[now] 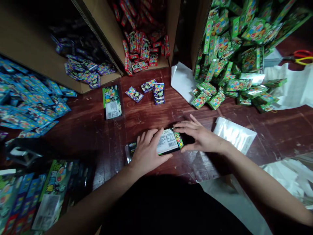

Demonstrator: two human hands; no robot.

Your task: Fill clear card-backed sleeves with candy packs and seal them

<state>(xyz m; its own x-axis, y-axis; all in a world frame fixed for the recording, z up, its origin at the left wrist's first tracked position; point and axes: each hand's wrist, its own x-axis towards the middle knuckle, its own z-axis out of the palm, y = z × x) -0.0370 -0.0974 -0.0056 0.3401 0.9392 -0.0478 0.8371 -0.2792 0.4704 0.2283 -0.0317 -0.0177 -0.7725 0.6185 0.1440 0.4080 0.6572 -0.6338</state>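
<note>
A flat black-and-green package (167, 143) with a white printed label lies on the table in front of me. Across its left part rests my left hand (148, 148), fingers over the far edge and thumb toward the near one. My right hand (195, 133) closes around the right end, fingertips at the top corner and thumb at the bottom. A small green candy box (178, 139) shows at that end; how far it sits inside is hidden. Beyond my hands are several small purple boxes (159, 92) and a similar labelled package (112, 102).
Open cartons hold purple boxes (83, 70), red boxes (145, 49) and green boxes (225, 49). Blue boxes (31, 98) are heaped at left, above packed sets (49, 195). A silvery pouch (234, 134), white paper (182, 81) and scissors (302, 57) lie to the right.
</note>
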